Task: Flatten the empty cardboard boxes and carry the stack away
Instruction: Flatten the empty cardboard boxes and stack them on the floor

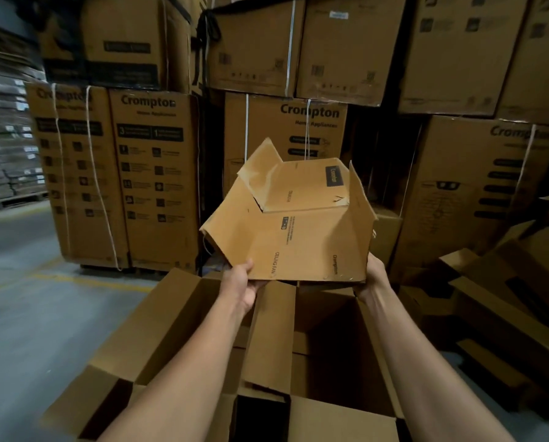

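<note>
While both arms reach forward, the collapsed ceiling-fan carton is held in the air, above the large open box directly below it. Printing on the carton reads "CEILING FAN" and "Crompton", with the lettering running sideways to the viewer.

Left hand: grips the carton's near-left corner, thumb on the upper face, fingers curled beneath and mostly hidden.
Right hand: holds the near-right corner at the base of the raised side flap; fingers lie behind the cardboard, so only the back of the hand and the wrist show. Grip detail beyond that cannot be told.

Orientation: main panel lies near flat, slightly tilted, near edge low toward the person, far end raised and pointing away toward the stacked cartons. Long axis runs roughly left to right, between the two hands. One flap at the far left stands up in a point; the right flap folds upward along the right edge; a smaller panel with a dark Crompton label sits on top at the far end.

Surroundings: strapped Crompton appliance cartons stacked high behind; loose empty boxes heaped at the right; grey concrete floor with a yellow painted line at the left.
</note>
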`<state>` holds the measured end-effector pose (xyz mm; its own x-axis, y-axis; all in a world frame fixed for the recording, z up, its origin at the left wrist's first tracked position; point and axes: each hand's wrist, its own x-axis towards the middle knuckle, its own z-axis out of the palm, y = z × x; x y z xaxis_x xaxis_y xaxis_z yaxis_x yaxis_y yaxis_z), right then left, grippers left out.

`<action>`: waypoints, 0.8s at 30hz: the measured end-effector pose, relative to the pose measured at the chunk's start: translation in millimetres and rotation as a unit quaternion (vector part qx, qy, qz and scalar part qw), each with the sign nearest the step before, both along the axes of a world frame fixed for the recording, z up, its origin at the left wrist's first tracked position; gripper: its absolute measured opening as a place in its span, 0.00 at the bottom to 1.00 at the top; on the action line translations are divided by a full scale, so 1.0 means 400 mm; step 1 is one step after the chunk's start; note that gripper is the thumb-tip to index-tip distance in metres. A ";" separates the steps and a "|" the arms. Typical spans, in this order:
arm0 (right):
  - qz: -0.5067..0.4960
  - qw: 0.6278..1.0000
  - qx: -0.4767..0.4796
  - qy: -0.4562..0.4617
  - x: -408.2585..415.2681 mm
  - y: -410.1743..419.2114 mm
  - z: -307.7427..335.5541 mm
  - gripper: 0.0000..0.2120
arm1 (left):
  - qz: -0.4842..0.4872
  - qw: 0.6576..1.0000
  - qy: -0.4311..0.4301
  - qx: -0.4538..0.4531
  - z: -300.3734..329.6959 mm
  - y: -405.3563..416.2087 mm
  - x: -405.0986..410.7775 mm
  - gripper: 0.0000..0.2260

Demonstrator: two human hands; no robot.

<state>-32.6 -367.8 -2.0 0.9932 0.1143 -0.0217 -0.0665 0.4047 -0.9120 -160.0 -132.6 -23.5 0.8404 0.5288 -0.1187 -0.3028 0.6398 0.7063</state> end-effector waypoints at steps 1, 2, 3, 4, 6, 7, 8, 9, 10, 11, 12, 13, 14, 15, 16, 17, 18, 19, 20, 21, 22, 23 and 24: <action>-0.017 1.000 -0.025 0.003 0.001 0.011 0.006 0.11 | 0.016 1.000 -0.008 0.002 0.002 0.008 0.006 0.15; -0.041 0.998 -0.055 0.015 -0.002 0.021 0.014 0.12 | 0.032 0.999 -0.012 -0.001 0.007 0.013 0.006 0.16; -0.073 0.994 -0.079 0.031 -0.010 0.028 0.020 0.13 | 0.046 0.999 -0.014 -0.004 0.013 0.019 0.007 0.17; -0.116 0.987 -0.099 0.042 -0.027 0.034 0.025 0.14 | 0.058 0.998 -0.014 -0.003 0.019 0.025 0.008 0.16; -0.228 0.962 -0.146 0.020 -0.080 0.051 0.021 0.17 | 0.070 0.997 -0.017 0.004 0.026 0.029 0.016 0.15; -0.288 0.942 -0.172 -0.023 -0.114 0.061 0.011 0.16 | 0.072 0.997 -0.019 0.010 0.029 0.025 0.021 0.16; -0.332 0.921 -0.188 -0.076 -0.153 0.073 -0.003 0.16 | 0.073 0.997 -0.020 0.016 0.031 0.020 0.026 0.16; -0.354 0.905 -0.197 -0.130 -0.191 0.086 -0.021 0.16 | 0.074 0.997 -0.023 0.019 0.031 0.014 0.030 0.17; -0.359 0.893 -0.204 -0.178 -0.221 0.099 -0.041 0.17 | 0.075 0.997 -0.023 0.021 0.031 0.008 0.034 0.17; -0.351 0.888 -0.209 -0.209 -0.242 0.112 -0.063 0.19 | 0.078 0.996 -0.024 0.021 0.030 0.006 0.037 0.16; -0.331 0.893 -0.214 -0.216 -0.255 0.120 -0.083 0.21 | 0.081 0.996 -0.024 0.023 0.028 0.006 0.037 0.16; -0.293 0.914 -0.209 -0.187 -0.258 0.125 -0.095 0.21 | 0.081 0.996 -0.025 0.026 0.025 0.010 0.037 0.16; -0.232 0.949 -0.175 -0.122 -0.256 0.128 -0.097 0.21 | 0.081 0.996 -0.025 0.031 0.020 0.015 0.036 0.16; -0.157 0.980 -0.117 -0.034 -0.247 0.130 -0.092 0.22 | 0.080 0.996 -0.026 0.036 0.014 0.022 0.033 0.16; -0.090 0.993 -0.063 0.035 -0.231 0.129 -0.088 0.25 | 0.083 0.996 -0.022 0.040 0.009 0.028 0.030 0.16; -0.056 0.996 -0.019 0.067 -0.217 0.127 -0.078 0.28 | 0.084 0.995 -0.020 0.044 0.003 0.035 0.025 0.15; -0.048 0.996 0.022 0.078 -0.198 0.124 -0.067 0.26 | 0.085 0.995 -0.017 0.047 -0.003 0.043 0.022 0.15; -0.056 0.994 0.064 0.076 -0.177 0.124 -0.056 0.20 | 0.085 0.995 -0.017 0.046 -0.009 0.051 0.020 0.15; -0.067 0.991 0.088 0.073 -0.161 0.127 -0.044 0.16 | 0.087 0.995 -0.018 0.044 -0.014 0.059 0.016 0.15; -0.071 0.991 0.086 0.070 -0.148 0.135 -0.033 0.15 | 0.090 0.995 -0.019 0.039 -0.019 0.069 0.012 0.15; -0.069 0.993 0.066 0.063 -0.136 0.146 -0.029 0.16 | 0.096 0.995 -0.017 0.034 -0.026 0.080 0.008 0.15; -0.062 0.996 0.040 0.049 -0.129 0.158 -0.031 0.19 | 0.102 0.994 -0.015 0.027 -0.034 0.092 0.002 0.15; -0.052 0.998 0.015 0.028 -0.127 0.172 -0.033 0.22 | 0.107 0.994 -0.012 0.018 -0.044 0.105 -0.005 0.14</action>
